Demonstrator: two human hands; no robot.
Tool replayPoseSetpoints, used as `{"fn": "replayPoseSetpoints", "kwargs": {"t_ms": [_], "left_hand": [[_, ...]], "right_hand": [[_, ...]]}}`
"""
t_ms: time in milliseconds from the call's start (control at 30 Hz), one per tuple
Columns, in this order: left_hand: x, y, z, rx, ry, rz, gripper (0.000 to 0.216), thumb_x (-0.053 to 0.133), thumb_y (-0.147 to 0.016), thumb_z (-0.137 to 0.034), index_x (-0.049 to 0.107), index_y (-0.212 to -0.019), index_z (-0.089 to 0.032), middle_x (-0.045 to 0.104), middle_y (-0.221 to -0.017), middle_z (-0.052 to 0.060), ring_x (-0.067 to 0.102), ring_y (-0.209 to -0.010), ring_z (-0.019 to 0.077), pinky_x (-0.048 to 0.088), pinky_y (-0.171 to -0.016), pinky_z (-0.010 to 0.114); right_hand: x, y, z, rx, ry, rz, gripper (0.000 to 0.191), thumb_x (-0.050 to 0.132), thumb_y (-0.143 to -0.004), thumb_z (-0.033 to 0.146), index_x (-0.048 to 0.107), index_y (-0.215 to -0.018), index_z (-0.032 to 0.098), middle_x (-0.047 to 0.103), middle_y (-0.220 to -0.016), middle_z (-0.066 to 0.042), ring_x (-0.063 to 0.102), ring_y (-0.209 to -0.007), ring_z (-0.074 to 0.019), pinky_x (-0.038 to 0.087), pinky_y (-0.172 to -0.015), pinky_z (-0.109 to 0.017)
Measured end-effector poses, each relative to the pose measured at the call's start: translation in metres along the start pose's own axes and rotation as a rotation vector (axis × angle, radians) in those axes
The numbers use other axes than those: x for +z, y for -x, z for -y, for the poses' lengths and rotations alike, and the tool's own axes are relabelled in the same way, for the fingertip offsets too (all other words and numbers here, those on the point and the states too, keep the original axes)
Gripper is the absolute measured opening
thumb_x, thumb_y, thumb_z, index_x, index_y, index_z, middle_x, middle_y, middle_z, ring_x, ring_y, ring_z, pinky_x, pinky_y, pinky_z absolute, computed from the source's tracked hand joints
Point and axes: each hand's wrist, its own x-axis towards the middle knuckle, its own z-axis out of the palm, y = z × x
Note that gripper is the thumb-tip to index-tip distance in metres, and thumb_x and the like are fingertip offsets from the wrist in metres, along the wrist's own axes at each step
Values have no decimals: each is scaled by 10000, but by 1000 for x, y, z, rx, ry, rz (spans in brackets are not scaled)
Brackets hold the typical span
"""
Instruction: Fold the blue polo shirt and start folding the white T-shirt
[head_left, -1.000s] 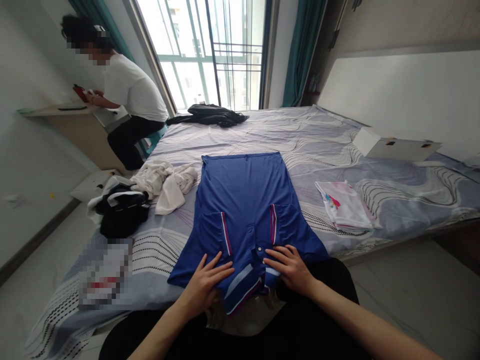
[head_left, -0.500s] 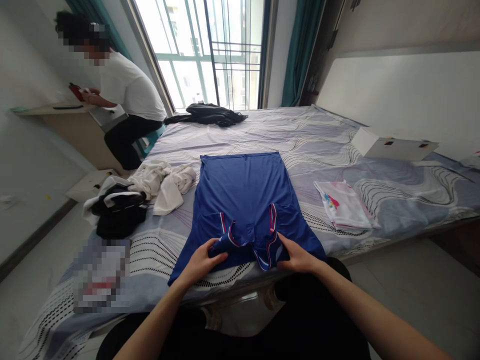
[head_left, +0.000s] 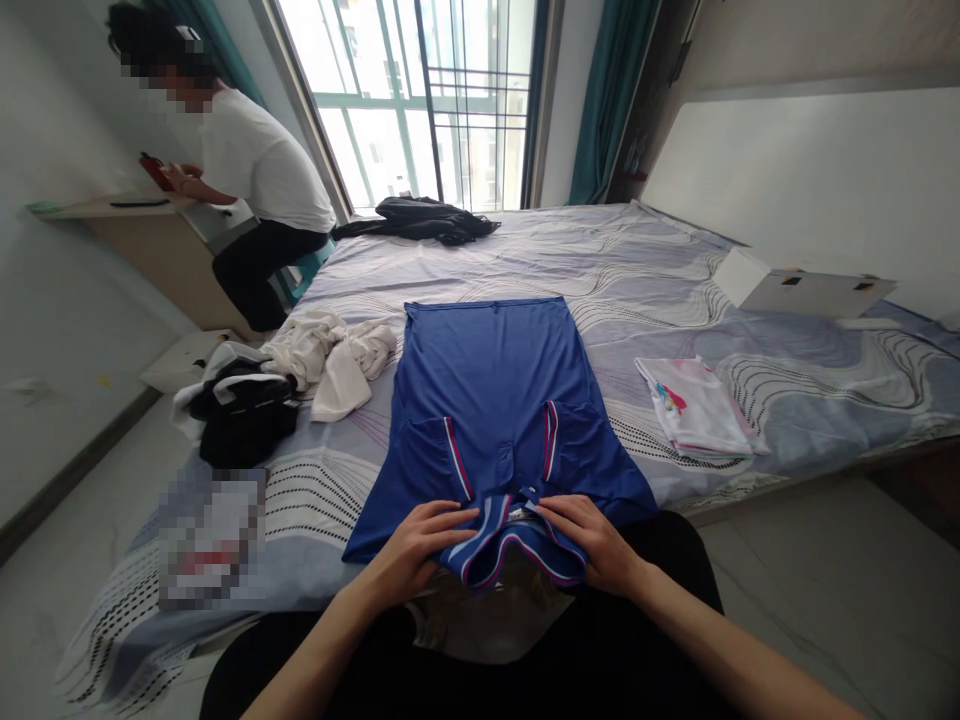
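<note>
So your blue shirt (head_left: pixel 487 375) is lying front-up on the bed (head_left: pixel 637 275), hem toward the window (head_left: pixel 480 140), and the neck end is right at the near edge, in front of your knees. Looks to me like you're at the collar-arranging bit: the collar (head_left: pixel 484 572) is bunched into a wavy curve with its striped edge facing you, while the body is spread out pretty flat. Imo the next move calls for an even touch on both sides, easing that wave out without dragging the striped cuffs (head_left: pixel 459 460) out of line.

Pose-wise, both forearms angle inward from the bottom, backs of the hands up. Your left hand (head_left: pixel 431 545) has its fingers partly spread and lightly bent over one end of the collar. Your right hand (head_left: pixel 589 540) mirrors it at the other end, fingers loosely curved onto the cloth. The thumbs are mostly hidden, so I can't tell if you're actually pinching it or just resting there.
</note>
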Motion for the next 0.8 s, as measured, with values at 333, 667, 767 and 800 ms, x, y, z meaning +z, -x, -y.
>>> {"fn": "replayPoseSetpoints", "kwargs": {"t_ms": [333, 667, 767, 800], "left_hand": [[27, 30, 22, 166, -427, -78, 589, 451, -990, -101, 445, -1534, -327, 555, -1514, 28, 293, -1532, 267, 296, -1238, 551], [-37, 46, -36, 184, -168, 124, 585, 444, -971, -110, 467, -1521, -309, 677, -1372, 12, 556, -1359, 188, 447, -1162, 338], [-35, 48, -36, 42, -39, 4, 607, 392, -937, -75, 514, -1480, -316, 707, -1329, 13, 666, -1223, 166, 514, -1071, 264], [-37, 42, -33, -26, 3, -47, 577, 396, -930, -91, 557, -1436, -316, 730, -1288, 11, 704, -1152, 162, 538, -1019, 241]], "right_hand": [[-4, 16, -10, -104, 153, 88, 463, 522, -1005, 203, 560, -1456, 299, 522, -1537, -72, 373, -1495, -271, 369, -1182, -533], [-46, 25, 41, -7, -270, 182, 327, 517, -1007, 241, 662, -1298, 209, 746, -1229, -89, 635, -1268, -234, 488, -1104, -382], [-53, 17, 42, 205, -443, 78, 262, 498, -1017, 269, 732, -1120, 209, 786, -1052, -67, 734, -1027, -200, 563, -914, -289], [-56, 9, 38, 292, -491, 30, 256, 503, -1017, 293, 743, -1047, 208, 788, -974, -52, 745, -916, -184, 569, -829, -264]]}}
